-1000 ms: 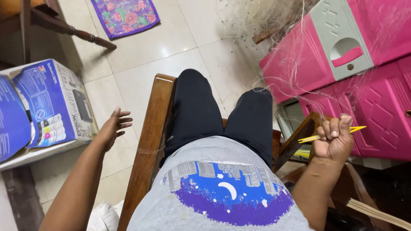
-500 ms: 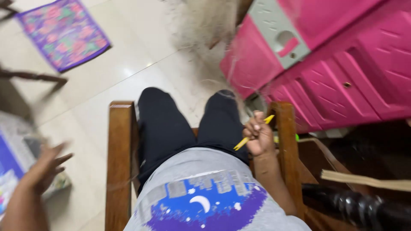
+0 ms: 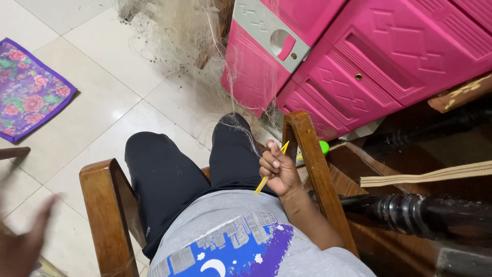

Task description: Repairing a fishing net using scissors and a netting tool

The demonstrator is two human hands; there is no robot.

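The right hand (image 3: 277,170) is curled in a closed grip around a thin yellow netting needle (image 3: 271,168), slanted with its upper tip toward the wooden chair's right armrest (image 3: 311,169). The needle is slim and flat, its middle hidden inside the fist. Pale, fine fishing net (image 3: 197,48) trails from the right knee to the pink plastic cabinet (image 3: 353,56). The left hand (image 3: 23,246) is blurred at the lower left corner, fingers apparently spread and empty.
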